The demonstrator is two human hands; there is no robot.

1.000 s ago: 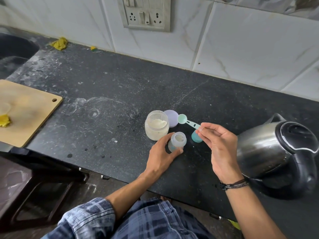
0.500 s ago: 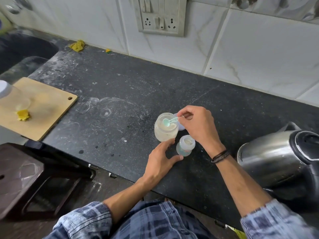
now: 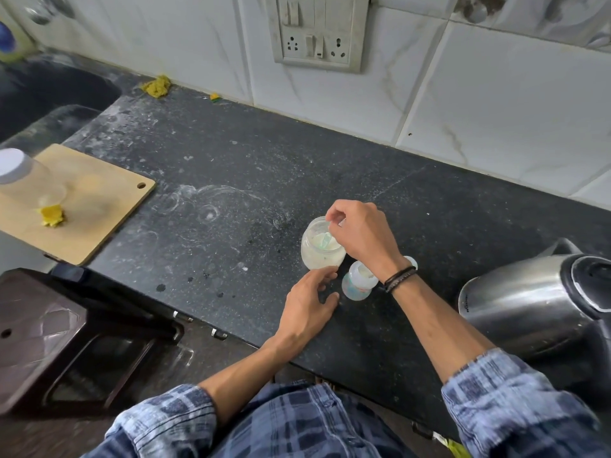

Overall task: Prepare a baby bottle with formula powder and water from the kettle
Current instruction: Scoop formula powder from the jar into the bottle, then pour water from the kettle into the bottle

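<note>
Pale-green scoop (image 3: 325,240) pinched in right hand (image 3: 360,233), dipped steeply into formula jar (image 3: 321,248). Just right of jar and nearer the body: open baby bottle (image 3: 358,284), under the right wrist. Left hand (image 3: 309,307) loosely spread, fingertips at jar's base, holding nothing. Kettle (image 3: 535,309) far right of jar.

Open powder jar (image 3: 322,251) just beside upright uncapped bottle (image 3: 358,283)

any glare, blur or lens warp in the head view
Head view: wide-angle warp bends the white wall tiles and the dark stone counter edge; soft glare streaks the steel kettle; the checked sleeves at the bottom are smeared; the pale green scoop in the right hand looks soft.
</note>
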